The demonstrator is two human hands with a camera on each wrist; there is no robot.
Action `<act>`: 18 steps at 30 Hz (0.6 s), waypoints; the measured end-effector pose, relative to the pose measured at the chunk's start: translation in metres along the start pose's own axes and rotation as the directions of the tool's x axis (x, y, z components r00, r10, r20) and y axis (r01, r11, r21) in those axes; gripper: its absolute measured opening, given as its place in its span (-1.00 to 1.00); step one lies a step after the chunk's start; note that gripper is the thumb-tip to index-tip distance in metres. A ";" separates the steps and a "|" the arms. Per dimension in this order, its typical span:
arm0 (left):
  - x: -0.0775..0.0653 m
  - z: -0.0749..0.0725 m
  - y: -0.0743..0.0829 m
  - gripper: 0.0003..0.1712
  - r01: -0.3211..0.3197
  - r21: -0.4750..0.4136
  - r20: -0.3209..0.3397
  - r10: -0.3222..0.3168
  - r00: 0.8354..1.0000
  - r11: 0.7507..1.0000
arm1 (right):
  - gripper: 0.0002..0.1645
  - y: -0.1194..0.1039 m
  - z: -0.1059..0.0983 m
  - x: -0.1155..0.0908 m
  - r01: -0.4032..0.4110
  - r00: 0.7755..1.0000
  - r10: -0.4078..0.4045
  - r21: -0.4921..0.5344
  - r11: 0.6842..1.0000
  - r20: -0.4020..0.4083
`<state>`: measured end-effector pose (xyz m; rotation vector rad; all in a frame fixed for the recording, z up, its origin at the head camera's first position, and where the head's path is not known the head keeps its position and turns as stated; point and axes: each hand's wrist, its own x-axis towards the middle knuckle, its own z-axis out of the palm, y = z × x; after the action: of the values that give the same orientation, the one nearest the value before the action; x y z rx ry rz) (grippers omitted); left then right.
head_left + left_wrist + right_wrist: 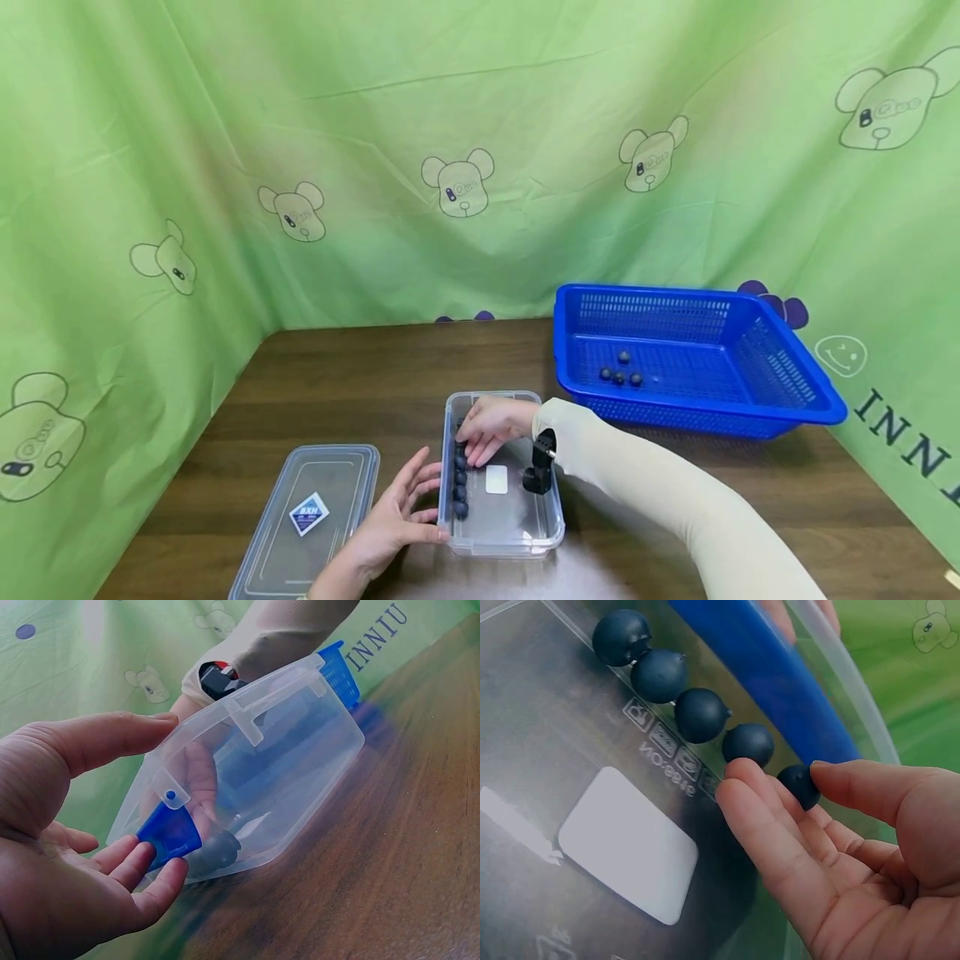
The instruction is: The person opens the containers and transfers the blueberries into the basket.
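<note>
A green, bear-printed fabric curtain (360,100) backs a brown wood-grain table (360,375). A clear rectangular plastic box (517,518) stands there, long axis running away from the person. The left hand (396,518), fingers spread, touches its left side. Inside, the right hand (495,423) pinches 1 of 5 visible round dark-blue berries (701,715), rowed lengthwise along the left wall.

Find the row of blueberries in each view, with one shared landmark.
Head: row of blueberries, lower middle, along the left side of the clear plastic box.
Left wrist: lower middle, blurred through the box's wall.
Right wrist: upper middle, slanting down to the right hand.
Shared landmark: the clear plastic box.
</note>
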<state>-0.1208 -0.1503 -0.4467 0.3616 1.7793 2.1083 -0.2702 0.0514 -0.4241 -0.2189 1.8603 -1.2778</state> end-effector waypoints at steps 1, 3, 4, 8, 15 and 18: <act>0.000 0.000 0.000 0.31 -0.002 0.000 0.002 0.002 1.000 1.000 | -0.87 0.000 -0.001 -0.001 0.002 1.000 -0.002 -0.001 1.000 -0.002; 0.000 0.000 0.000 0.31 -0.003 0.003 0.002 0.003 1.000 1.000 | -0.86 -0.002 -0.003 -0.003 0.006 1.000 -0.006 -0.008 1.000 -0.009; 0.000 0.000 0.000 0.31 -0.003 0.004 0.002 0.003 1.000 1.000 | -0.86 -0.003 -0.004 -0.004 0.008 1.000 -0.008 -0.012 1.000 -0.012; 0.000 -0.001 0.001 0.31 -0.001 0.007 0.000 0.001 1.000 1.000 | -0.86 -0.008 -0.009 -0.010 0.018 1.000 -0.018 -0.015 1.000 -0.016; 0.000 -0.001 0.000 0.31 -0.002 0.006 0.005 0.002 1.000 1.000 | -0.79 -0.022 -0.021 -0.022 0.062 0.998 -0.062 0.020 0.998 0.018; 0.001 -0.001 0.001 0.32 -0.002 0.001 0.002 0.002 1.000 1.000 | -0.75 -0.031 -0.028 -0.029 0.083 0.996 -0.084 0.042 0.996 0.028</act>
<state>-0.1219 -0.1511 -0.4461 0.3661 1.7792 2.1076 -0.2819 0.0724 -0.3794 -0.2953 1.8145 -1.3601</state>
